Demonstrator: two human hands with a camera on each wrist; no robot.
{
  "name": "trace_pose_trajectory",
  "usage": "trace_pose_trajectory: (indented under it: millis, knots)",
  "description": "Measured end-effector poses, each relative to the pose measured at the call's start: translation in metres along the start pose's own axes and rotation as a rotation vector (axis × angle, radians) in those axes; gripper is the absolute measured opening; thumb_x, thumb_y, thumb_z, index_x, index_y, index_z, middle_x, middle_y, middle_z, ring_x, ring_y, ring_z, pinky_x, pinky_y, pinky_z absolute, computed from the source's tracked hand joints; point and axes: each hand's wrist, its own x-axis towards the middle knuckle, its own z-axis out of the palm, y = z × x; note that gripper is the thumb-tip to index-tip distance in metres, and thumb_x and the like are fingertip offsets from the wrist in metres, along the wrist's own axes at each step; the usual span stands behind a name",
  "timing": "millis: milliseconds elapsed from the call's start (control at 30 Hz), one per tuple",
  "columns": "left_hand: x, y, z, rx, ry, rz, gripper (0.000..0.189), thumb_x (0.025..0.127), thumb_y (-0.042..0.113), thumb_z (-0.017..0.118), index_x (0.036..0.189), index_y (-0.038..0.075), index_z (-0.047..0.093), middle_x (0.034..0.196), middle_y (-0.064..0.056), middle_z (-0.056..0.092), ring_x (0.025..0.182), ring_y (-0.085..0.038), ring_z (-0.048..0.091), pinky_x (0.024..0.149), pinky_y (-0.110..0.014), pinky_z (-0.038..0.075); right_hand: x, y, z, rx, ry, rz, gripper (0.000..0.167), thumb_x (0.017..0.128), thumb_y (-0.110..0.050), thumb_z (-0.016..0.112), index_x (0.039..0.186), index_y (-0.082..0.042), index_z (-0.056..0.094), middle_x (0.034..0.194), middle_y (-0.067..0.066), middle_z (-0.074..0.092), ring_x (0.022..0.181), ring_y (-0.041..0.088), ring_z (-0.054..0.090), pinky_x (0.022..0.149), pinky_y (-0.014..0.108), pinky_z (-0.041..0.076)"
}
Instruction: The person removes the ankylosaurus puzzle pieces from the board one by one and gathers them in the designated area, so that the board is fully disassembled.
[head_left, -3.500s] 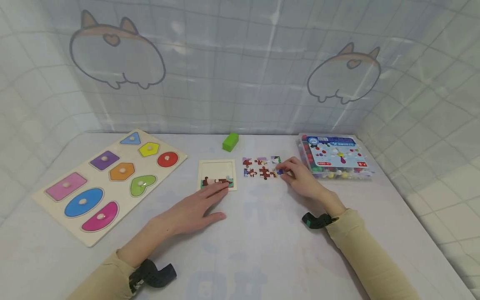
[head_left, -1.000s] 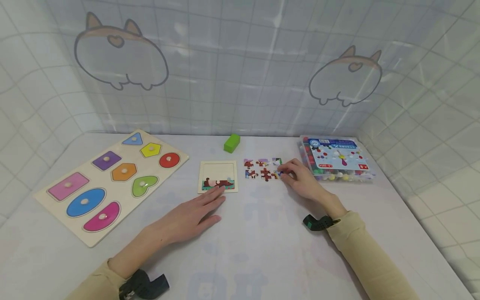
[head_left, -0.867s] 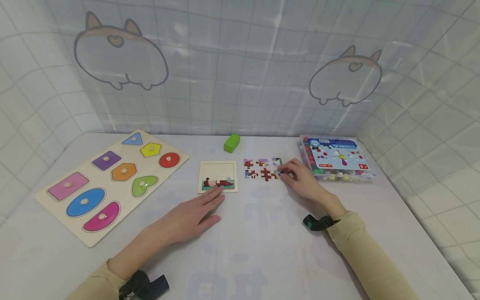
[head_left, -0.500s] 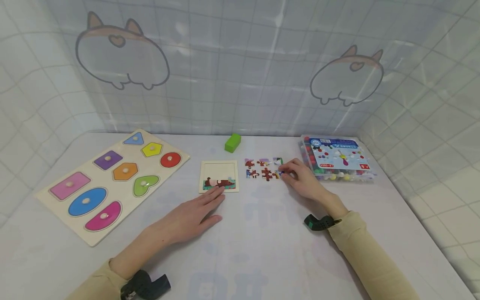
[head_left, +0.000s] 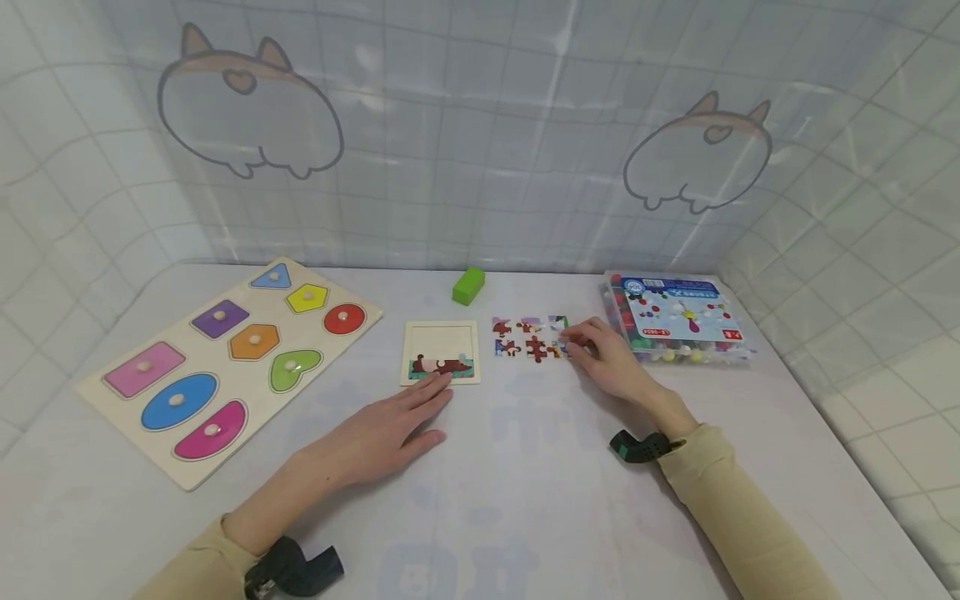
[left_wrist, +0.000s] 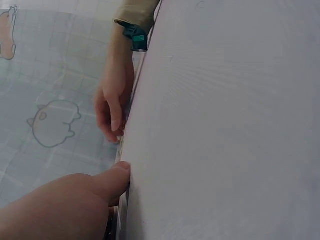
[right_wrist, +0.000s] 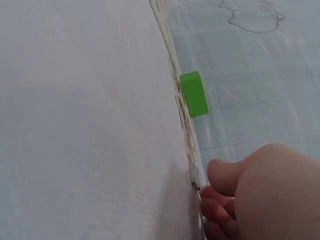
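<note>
My left hand lies flat with fingers extended, fingertips resting on the near edge of a small wooden puzzle tray. Joined puzzle pieces with a brown animal fill the tray's bottom strip. To the right of the tray, several loose jigsaw pieces lie in two rows. At their right end, the loosely bent fingers of my right hand touch or nearly touch the last piece. In the right wrist view, no piece shows between the thumb and fingers; the fingertips are partly hidden.
A wooden shape board with knobbed coloured shapes lies at the left. Behind the tray sits a green block. A clear plastic box of coloured parts stands at the right back. A patterned curtain hangs behind the table.
Since the earliest frame my left hand has drawn back slightly, uncovering more of the picture strip. My right hand stays beside the loose pieces. The whole head view has shifted slightly.
</note>
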Motion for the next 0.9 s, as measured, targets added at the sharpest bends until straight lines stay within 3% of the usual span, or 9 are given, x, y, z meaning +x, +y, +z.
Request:
trace_pose_trajectory:
  millis: [233, 533, 700, 900]
  knots:
    - [0.002, 0.001, 0.001, 0.000, -0.004, 0.013, 0.063, 0.102, 0.043, 0.054, 0.156, 0.014, 0.037, 0.166, -0.002, 0.024, 0.152, -0.023, 0.026, 0.116, -0.046, 0.036, 0.006, -0.034, 0.006, 0.054, 0.048, -0.069, 0.026, 0.103, -0.011, 0.056, 0.125, -0.001, 0.064, 0.119, 0.011, 0.060, 0.106, 0.025, 0.057, 0.092, 0.044, 0.050]
    - [0.000, 0.001, 0.001, 0.004, -0.002, 0.013, 0.063, 0.102, 0.043, 0.054, 0.155, 0.013, 0.037, 0.166, -0.003, 0.025, 0.151, -0.023, 0.028, 0.115, -0.047, 0.038, 0.044, -0.086, 0.056, 0.107, -0.102, -0.221, 0.023, 0.099, -0.002, 0.057, 0.120, 0.000, 0.067, 0.115, 0.012, 0.065, 0.100, 0.021, 0.062, 0.090, 0.036, 0.054]
    - [0.000, 0.000, 0.001, 0.009, -0.005, 0.010, 0.064, 0.102, 0.044, 0.053, 0.156, 0.013, 0.036, 0.166, -0.003, 0.024, 0.151, -0.022, 0.027, 0.116, -0.046, 0.038, 0.064, -0.106, 0.077, 0.142, -0.197, -0.249, 0.022, 0.098, 0.001, 0.058, 0.118, -0.001, 0.068, 0.113, 0.010, 0.066, 0.103, 0.021, 0.063, 0.094, 0.032, 0.053]
    - [0.001, 0.001, -0.001, 0.018, -0.009, 0.016, 0.064, 0.102, 0.044, 0.053, 0.156, 0.014, 0.035, 0.166, -0.001, 0.022, 0.152, -0.021, 0.026, 0.116, -0.045, 0.037, 0.078, -0.114, 0.097, 0.174, -0.285, -0.246, 0.021, 0.097, -0.002, 0.062, 0.116, -0.005, 0.070, 0.104, 0.006, 0.067, 0.090, 0.013, 0.060, 0.082, 0.022, 0.051]
